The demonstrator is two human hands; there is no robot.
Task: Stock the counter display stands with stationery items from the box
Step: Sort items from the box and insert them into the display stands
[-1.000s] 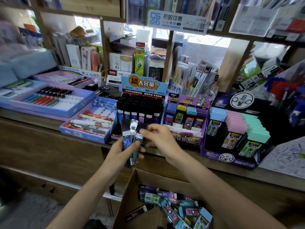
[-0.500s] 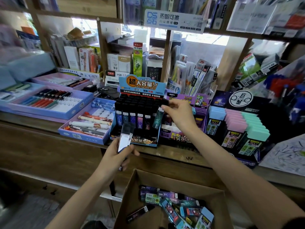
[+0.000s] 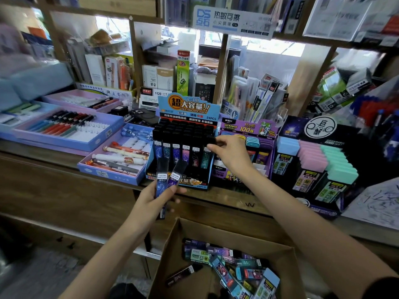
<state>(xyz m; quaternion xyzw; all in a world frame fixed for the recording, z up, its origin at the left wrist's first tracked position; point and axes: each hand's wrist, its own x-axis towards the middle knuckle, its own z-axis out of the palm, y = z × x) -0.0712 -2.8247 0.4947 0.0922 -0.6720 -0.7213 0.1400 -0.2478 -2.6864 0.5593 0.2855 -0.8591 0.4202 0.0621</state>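
While the left hand (image 3: 149, 205) grips two spare lead tubes (image 3: 167, 179), the right hand (image 3: 230, 157) pinches a third tube (image 3: 205, 158) into the display stand (image 3: 183, 131).

Left hand (image 3: 151, 203) raised, fingers curled round two lead tubes (image 3: 166, 176), right hand (image 3: 232, 157) stretched forward, pinching another tube (image 3: 206, 157)

Stand (image 3: 186, 117): blue header card, upright on counter (image 3: 237, 197), rows of black-capped lead tubes.
End tube (image 3: 205, 157): teal, front row's right end, cap pinched by my right hand (image 3: 232, 157).
Two tubes (image 3: 167, 178): dark, white-labelled, fanned in my left hand (image 3: 151, 203).
Box (image 3: 170, 251): open cardboard, loose packs inside.
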